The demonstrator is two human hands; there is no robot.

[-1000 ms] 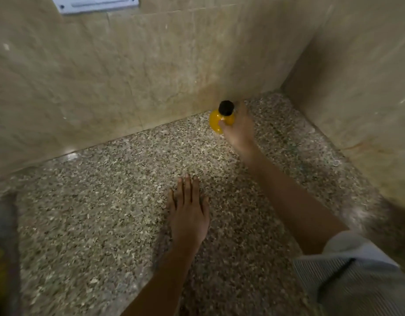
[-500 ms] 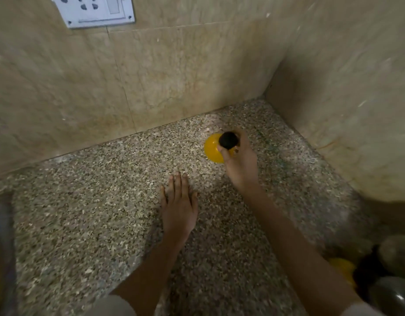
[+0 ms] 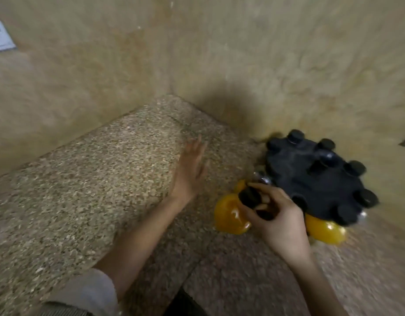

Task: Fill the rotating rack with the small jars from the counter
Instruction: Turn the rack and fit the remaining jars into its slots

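Fingers (image 3: pixel 265 189) of the right hand (image 3: pixel 281 221) pinch the jar (image 3: pixel 228 215) by its cap.

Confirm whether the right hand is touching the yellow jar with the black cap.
Touching. In the head view, the fingers and thumb of the right hand curl round the black cap of the yellow jar, with no gap showing.

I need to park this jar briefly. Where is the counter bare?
Bare: the broad counter left of the left hand, back to the wall. Crowded: the right side, where the rack, its jars and the right hand gripping a jar bunch together.
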